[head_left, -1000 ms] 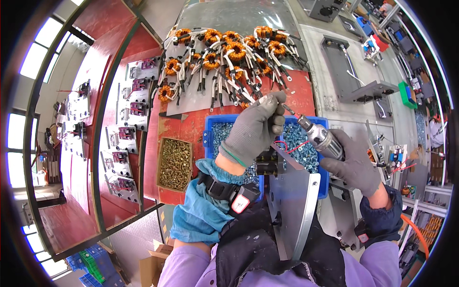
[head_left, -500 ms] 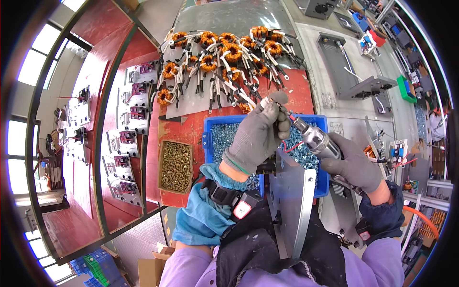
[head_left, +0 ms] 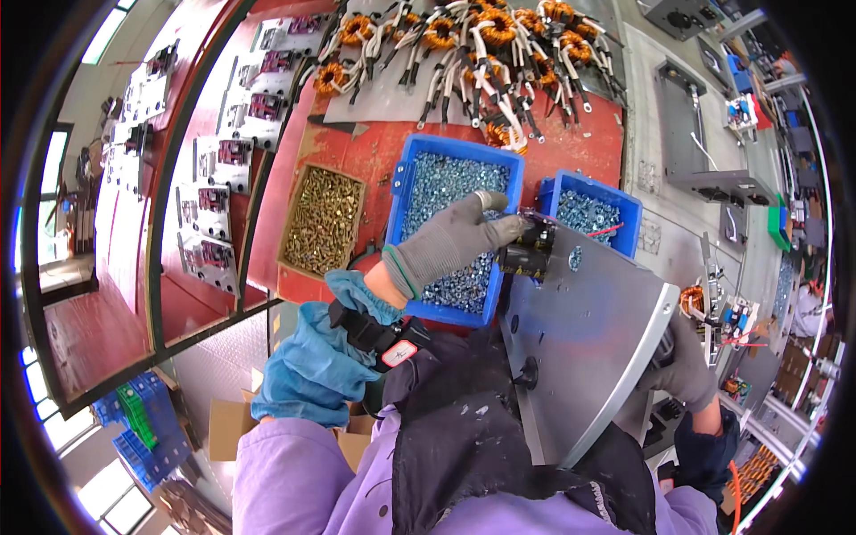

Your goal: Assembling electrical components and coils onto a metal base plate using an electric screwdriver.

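A grey metal panel with a bent, light edge stands tilted in front of my body. A black component sits at its far left side. My left hand, in a grey glove, reaches over the nut bin with its fingers apart, the fingertips at the black component. At the panel's right side my gloved right hand is wrapped round a power screwdriver, of which only a dark part shows; the panel hides the rest. A thin red wire sticks out past the panel's top edge.
A blue bin of nuts and a second blue bin of small metal parts stand beyond the panel. Left of them is a box of brass-coloured screws. Copper ring coils with white leads lie behind. Panels with parts fill a left rack.
My left hand has come down from the screwdriver's tip to the black component. My right hand has drawn the screwdriver down behind the panel's right side. The panel now shows more of its face.
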Tool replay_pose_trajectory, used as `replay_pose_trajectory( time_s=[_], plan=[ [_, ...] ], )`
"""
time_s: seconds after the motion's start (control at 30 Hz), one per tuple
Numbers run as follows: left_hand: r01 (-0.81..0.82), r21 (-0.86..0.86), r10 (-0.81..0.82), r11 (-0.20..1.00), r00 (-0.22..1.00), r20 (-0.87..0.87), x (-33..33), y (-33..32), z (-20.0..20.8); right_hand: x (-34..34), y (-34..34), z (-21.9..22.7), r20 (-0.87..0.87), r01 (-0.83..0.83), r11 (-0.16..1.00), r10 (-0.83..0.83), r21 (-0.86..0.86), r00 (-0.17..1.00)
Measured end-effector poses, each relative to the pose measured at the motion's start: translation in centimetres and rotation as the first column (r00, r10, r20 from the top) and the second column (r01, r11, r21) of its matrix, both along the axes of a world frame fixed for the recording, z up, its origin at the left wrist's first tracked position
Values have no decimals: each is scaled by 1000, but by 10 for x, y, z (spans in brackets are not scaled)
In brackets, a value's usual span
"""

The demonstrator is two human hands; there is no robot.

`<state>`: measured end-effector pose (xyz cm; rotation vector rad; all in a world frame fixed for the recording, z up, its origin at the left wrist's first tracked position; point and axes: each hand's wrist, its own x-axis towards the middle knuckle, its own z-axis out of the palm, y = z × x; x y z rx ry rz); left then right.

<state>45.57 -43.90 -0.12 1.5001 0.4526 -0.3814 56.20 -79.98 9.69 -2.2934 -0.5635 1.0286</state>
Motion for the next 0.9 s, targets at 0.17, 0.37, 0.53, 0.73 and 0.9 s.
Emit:
replay_pose_trajectory(
  time_s=[0.17,0.37,0.53,0.73,0.9],
  plan=[
    [-30,-141,40,990,997,68,-9,-12,-12,-9,9,-5,68,-203,979,204,-9,977],
    [8,35,-11,999,996,85,-10,-9,-11,-2,27,-1,252,-398,917,380,23,890],
    [16,124,-22,992,999,48,-4,-9,-17,3,31,-1,321,-436,900,409,12,854],
    [41,117,-43,992,999,18,4,-7,-17,5,30,-7,469,-536,842,500,-66,728],
    [71,111,-74,991,997,23,5,-3,-15,8,27,-19,553,-561,812,545,-162,630]
  ],
)
